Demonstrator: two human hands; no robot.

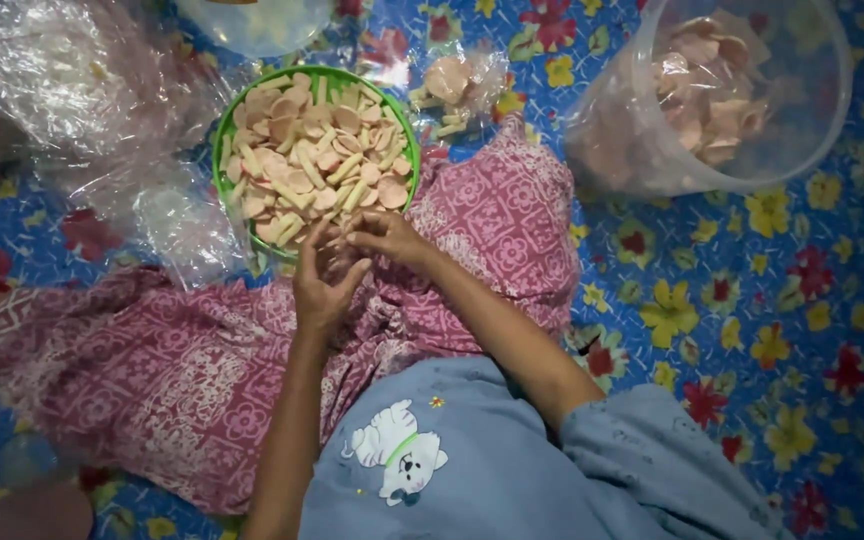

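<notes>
A green round bowl (pixel 220 150) holds several pale pink round crackers and yellowish sticks (pixel 314 160). Both hands meet at its near rim. My left hand (pixel 324 282) is palm-up with fingers curled, close under the rim. My right hand (pixel 384 238) reaches in from the right, fingers pinched together next to the left palm. Whether small pieces lie between the fingers is hard to tell. My legs are covered by a pink patterned cloth (pixel 202 370).
A clear plastic tub (pixel 752 150) lined with a bag holds more pink crackers at the top right. A small filled clear bag (pixel 457 85) lies beside the bowl. Crumpled clear plastic bags (pixel 82 110) pile at the left. A blue floral mat (pixel 752 330) covers the floor.
</notes>
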